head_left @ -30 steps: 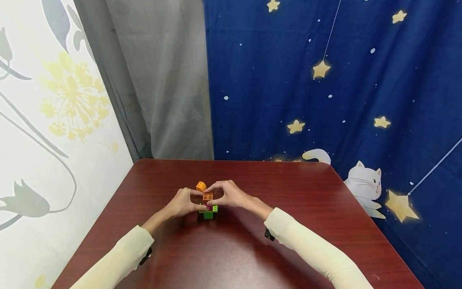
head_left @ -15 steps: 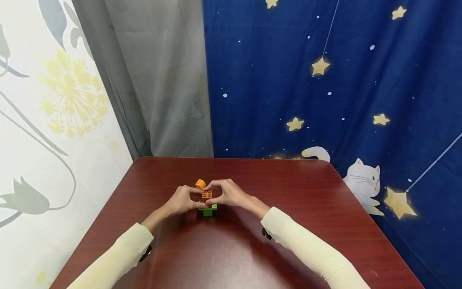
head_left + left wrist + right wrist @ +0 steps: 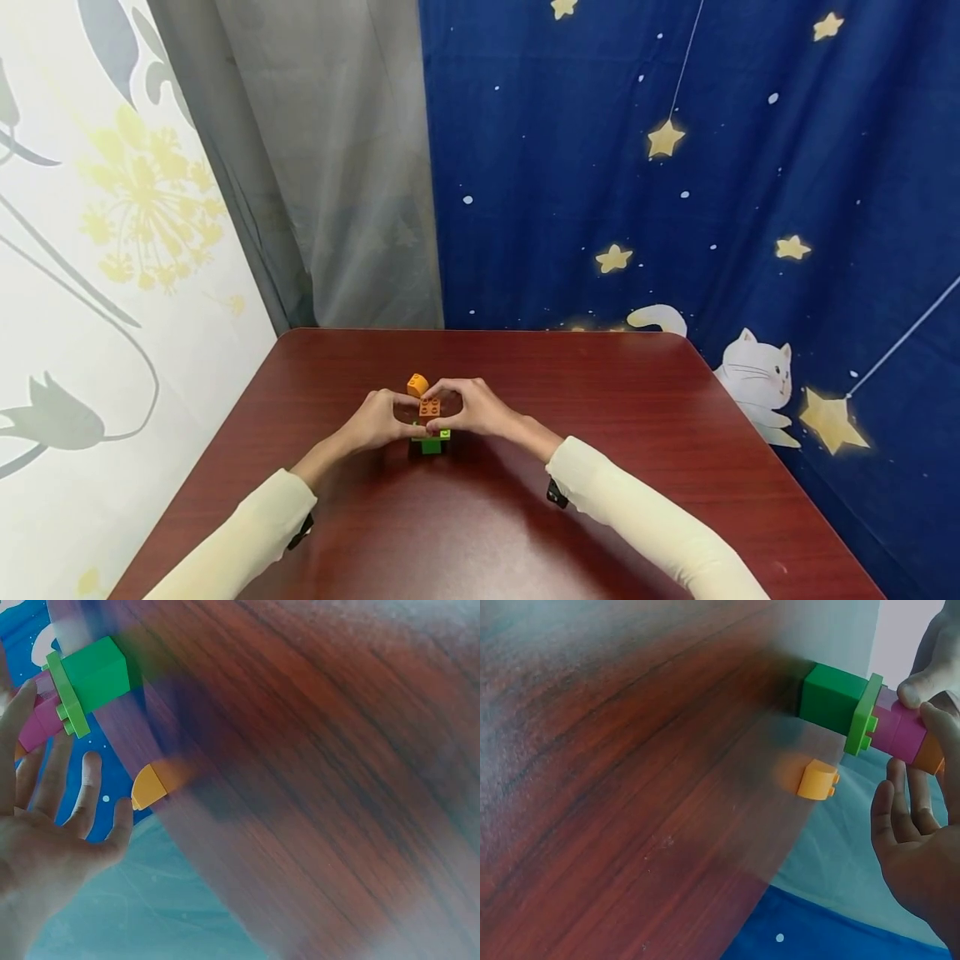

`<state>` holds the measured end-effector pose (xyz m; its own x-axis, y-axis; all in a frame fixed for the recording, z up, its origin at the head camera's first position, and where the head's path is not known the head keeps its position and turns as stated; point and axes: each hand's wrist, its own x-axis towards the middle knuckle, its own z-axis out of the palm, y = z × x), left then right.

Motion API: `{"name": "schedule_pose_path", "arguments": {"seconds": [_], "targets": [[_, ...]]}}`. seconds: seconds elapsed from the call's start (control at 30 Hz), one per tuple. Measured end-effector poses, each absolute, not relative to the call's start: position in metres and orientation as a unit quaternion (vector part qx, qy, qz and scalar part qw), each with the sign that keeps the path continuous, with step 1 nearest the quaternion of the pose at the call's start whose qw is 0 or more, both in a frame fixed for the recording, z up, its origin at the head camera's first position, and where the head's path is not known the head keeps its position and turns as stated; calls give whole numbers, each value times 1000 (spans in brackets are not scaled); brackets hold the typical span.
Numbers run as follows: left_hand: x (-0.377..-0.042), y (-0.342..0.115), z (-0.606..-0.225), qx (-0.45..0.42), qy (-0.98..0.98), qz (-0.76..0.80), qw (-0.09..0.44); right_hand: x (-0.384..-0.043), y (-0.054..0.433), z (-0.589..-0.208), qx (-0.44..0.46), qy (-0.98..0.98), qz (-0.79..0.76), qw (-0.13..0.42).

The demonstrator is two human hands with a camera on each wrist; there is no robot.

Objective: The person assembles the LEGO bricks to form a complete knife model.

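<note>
Standing between both hands, the block stack (image 3: 864, 716) has kept its position; only slight finger shifts appear, suggesting its fit is being held or pressed. The left hand (image 3: 382, 418) and right hand (image 3: 476, 406) pinch its upper part. Thumbs mask the magenta block (image 3: 896, 726) from the head view; far-side fingertip contact is unclear. A yellow-orange block (image 3: 417, 384) lies apart, beyond the left hand.

Brick stack (image 3: 883, 724) is standing upright, lower centre in head view: green block (image 3: 832, 691), lime plate (image 3: 863, 716), pink bricks (image 3: 898, 731), orange brick (image 3: 430, 407) topping (studs showing).
</note>
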<state>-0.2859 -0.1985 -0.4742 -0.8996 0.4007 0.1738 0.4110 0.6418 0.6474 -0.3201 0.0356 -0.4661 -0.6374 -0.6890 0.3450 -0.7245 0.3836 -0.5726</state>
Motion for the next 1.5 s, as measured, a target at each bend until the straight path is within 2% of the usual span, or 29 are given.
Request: {"name": "schedule_pose_path", "arguments": {"seconds": [0.27,0.63,0.9,1.13,1.5], "targets": [[-283,-199,-476,-243,-907,-343,14,-315,38,-476,430,-805,408,33],[-271,-205,-466,-235,-882,-409,-13,-309,35,-477,443,-788,426,43],[-268,-203,-464,-227,-876,-425,17,-311,33,-478,451,-785,421,57],[-270,-205,-467,-225,-876,-425,36,-311,31,-478,446,-788,423,43],[-269,-204,-465,-200,-885,-418,31,-317,40,-478,442,-790,424,4]]}}
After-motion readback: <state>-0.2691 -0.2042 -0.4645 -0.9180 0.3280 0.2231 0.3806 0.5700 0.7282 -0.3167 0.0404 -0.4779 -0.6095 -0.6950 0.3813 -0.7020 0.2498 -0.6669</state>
